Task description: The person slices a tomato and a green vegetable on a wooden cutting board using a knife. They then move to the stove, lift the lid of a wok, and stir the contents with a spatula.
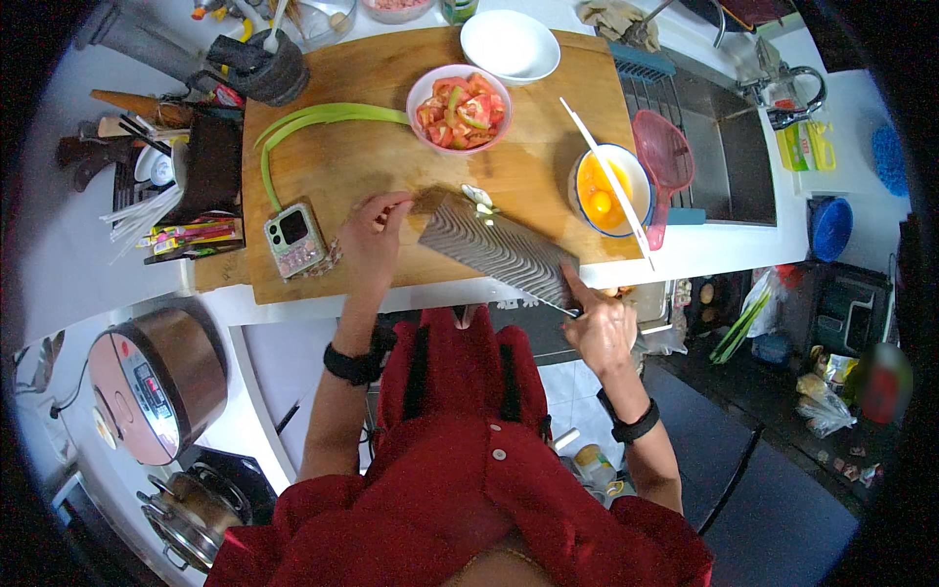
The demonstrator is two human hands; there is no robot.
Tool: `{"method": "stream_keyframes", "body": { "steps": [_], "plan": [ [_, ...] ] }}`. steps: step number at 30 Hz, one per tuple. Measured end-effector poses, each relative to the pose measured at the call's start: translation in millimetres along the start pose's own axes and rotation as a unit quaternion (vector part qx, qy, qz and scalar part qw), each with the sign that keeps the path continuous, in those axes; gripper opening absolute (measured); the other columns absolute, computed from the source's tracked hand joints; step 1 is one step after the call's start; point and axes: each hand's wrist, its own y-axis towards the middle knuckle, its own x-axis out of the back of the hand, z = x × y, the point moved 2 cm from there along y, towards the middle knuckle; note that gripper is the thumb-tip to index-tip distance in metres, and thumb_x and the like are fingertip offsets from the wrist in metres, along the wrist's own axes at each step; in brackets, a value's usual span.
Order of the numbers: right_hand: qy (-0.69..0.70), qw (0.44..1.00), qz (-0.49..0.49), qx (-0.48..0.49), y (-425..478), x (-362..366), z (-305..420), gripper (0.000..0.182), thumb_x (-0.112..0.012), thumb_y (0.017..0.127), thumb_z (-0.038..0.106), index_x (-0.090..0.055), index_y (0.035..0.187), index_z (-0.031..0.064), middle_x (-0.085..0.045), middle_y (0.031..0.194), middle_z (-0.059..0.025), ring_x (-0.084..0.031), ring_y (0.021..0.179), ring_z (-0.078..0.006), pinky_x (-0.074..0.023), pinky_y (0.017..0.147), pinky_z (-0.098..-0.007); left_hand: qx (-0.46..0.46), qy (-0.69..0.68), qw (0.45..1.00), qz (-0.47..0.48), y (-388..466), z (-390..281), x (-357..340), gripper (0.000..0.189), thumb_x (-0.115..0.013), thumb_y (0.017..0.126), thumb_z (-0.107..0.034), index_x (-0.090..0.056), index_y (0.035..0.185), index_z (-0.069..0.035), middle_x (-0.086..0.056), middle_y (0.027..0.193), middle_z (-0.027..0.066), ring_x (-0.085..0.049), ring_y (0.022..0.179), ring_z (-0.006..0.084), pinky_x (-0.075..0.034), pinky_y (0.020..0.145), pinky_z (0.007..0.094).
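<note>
My right hand (601, 326) grips a wide patterned cleaver (506, 249), index finger along the blade, at the near edge of the wooden cutting board (352, 161). Small white pieces that look like garlic (480, 199) lie by the blade's far edge. My left hand (378, 227) is over the board left of the blade, its fingers curled; whether something is between them is unclear. Beyond stands a pink-rimmed bowl of cut tomato (462, 110), with green leaves (330, 114) beside it. At right, white chopsticks (605, 172) rest across a bowl of cracked eggs (601, 205).
A phone (296, 238) lies on the board's left part. An empty white bowl (510, 45) and a stone mortar (275, 70) stand at the far side. Right are a pink strainer (662, 150) and the sink (741, 154). A rice cooker (158, 385) stands at left.
</note>
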Motion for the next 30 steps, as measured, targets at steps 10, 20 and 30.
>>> {"method": "stream_keyframes", "body": {
  "steps": [10, 20, 30],
  "plan": [
    [-0.050, 0.998, -0.019, 0.012, 1.8, 1.1, -2.3, 0.079, -0.070, 0.052, 0.010, -0.050, 0.127, 0.0263, -0.059, 0.066, -0.0055, -0.060, 0.063, -0.0227, -0.0488, 0.058, -0.0345, -0.107, 0.021, 0.957, 0.268, 33.4, -36.0, -37.2, 0.014, -0.066, 0.076, -0.014, -0.068, 0.086, -0.004, -0.066, 0.086, 0.0098, -0.063, 0.081, 0.0219, -0.048, 0.075, 0.0307],
    [-0.027, 0.999, -0.039, -0.007, -26.2, -5.1, -15.8, 0.077, -0.076, 0.053, 0.010, -0.053, 0.125, 0.0236, -0.062, 0.076, -0.0064, -0.061, 0.067, -0.0245, -0.0502, 0.061, -0.0343, -0.047, -0.138, 0.954, 0.261, 33.7, -27.1, -49.0, 0.012, -0.065, 0.075, -0.006, -0.068, 0.086, -0.002, -0.064, 0.077, 0.0104, -0.061, 0.070, 0.0206, -0.047, 0.065, 0.0288],
    [0.026, 0.998, -0.058, 0.004, -29.3, -4.9, -11.5, 0.061, -0.071, 0.061, 0.008, -0.058, 0.119, 0.0183, -0.056, 0.062, -0.0079, -0.056, 0.054, -0.0204, -0.0466, 0.052, -0.0343, -0.034, 0.026, 0.953, 0.299, 48.2, -26.7, -38.3, 0.013, -0.062, 0.073, -0.005, -0.066, 0.084, -0.001, -0.064, 0.088, 0.0162, -0.060, 0.082, 0.0285, -0.047, 0.076, 0.0341]
  ]
}}
